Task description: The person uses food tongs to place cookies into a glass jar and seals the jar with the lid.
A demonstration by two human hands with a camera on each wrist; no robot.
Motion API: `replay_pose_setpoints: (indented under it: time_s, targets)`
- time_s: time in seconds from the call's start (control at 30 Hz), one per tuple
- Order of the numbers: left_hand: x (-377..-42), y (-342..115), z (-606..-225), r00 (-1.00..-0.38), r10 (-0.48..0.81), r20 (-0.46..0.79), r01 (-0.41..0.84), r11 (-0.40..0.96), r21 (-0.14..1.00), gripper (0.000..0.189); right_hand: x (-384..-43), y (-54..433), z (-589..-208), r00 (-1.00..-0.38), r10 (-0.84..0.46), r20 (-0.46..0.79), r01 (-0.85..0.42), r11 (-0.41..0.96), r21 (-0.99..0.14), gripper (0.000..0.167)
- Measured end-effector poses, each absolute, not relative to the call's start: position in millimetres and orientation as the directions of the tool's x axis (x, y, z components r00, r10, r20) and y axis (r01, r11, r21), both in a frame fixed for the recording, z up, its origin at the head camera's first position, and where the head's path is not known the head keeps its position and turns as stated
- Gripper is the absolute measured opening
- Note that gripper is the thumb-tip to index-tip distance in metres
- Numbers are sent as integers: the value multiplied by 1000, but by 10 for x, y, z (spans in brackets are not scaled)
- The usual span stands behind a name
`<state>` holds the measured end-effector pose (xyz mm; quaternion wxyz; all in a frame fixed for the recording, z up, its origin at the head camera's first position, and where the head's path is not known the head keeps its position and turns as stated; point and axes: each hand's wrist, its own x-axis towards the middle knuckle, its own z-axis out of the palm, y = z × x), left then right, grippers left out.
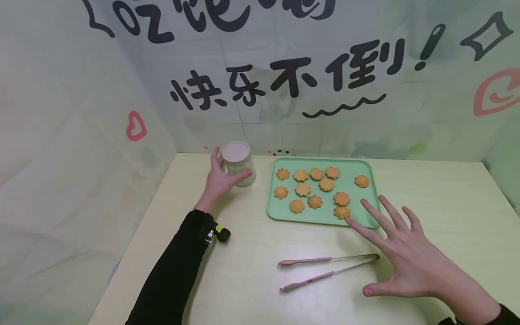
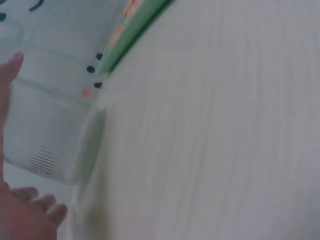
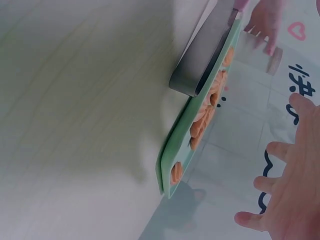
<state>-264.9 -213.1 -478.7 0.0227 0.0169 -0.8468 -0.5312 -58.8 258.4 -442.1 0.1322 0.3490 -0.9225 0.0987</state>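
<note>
My left hand (image 1: 220,180) is beside a clear jar (image 1: 240,174) with a pale pink lid, thumb before it and fingers on its left. In the left wrist view the thumb and fingers are spread about the blurred jar (image 2: 55,132); contact is unclear. My right hand (image 1: 410,257) hovers with fingers spread wide, near the tray's lower right corner, holding nothing. Left of it, tongs (image 1: 349,262) with pink handles lie on the table, their arms apart. Behind them, a mint-green tray (image 1: 243,221) carries several golden cookies (image 1: 302,189).
The pale wooden table (image 1: 243,271) meets a printed backdrop (image 1: 252,122) with black lettering behind the jar and tray. The backdrop sheet also rises along the left and right sides. A dark device (image 1: 221,233) is strapped on my left wrist.
</note>
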Motion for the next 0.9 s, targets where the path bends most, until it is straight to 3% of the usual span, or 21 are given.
replay_pose_setpoints:
  time_s: [0.23, 0.43, 0.7, 0.9]
  targets:
    - [-2788, -2046, -4964, -995, -66, 69, 49, 278, 959, 124, -586, 2595, -4397, -725, -615, 310, -667, 739, -94, 135]
    - [-2796, -1932, -4972, -995, -93, 31, 14, 182, 983, 109, -590, 2615, -4384, -729, -610, 310, -661, 745, -89, 135]
    - [-2664, -1920, -4889, -988, -153, 1, -25, 167, 986, 110, -620, 2635, -4351, -731, -605, 316, -656, 751, -79, 135]
    - [-2268, -1851, -4680, -990, -84, 110, 88, 235, 968, 108, -669, 2612, -4315, -737, -595, 320, -648, 758, -82, 134]
